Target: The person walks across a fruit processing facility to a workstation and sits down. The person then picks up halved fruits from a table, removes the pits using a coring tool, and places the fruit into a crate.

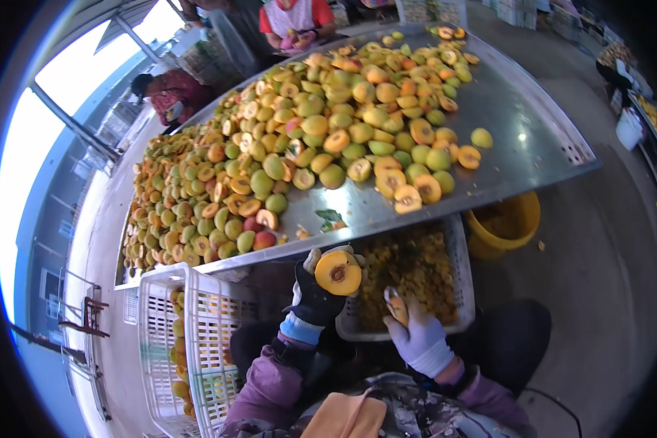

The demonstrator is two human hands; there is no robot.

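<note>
My left hand [310, 298], in a dark work glove with pale fingertips, is closed around a halved peach [339, 273]. The cut face is turned up, showing yellow-orange flesh and a brown centre; whether that is the stone or its hollow is hard to tell. In a pale lavender glove, my right hand [422, 342] grips a small pitting tool [396, 304] with a tan handle and a curved metal end. The tool is apart from the fruit, to its lower right. Beneath both hands stands a white crate [469, 296] holding small yellow-brown fruit scraps.
A metal table [522, 135] carries a big heap of whole and halved peaches [310, 128]. White slatted crates [215, 328] stand at my left, with peaches in one. A yellow bucket [524, 219] is under the table's right side. Other people [182, 95] work across the table.
</note>
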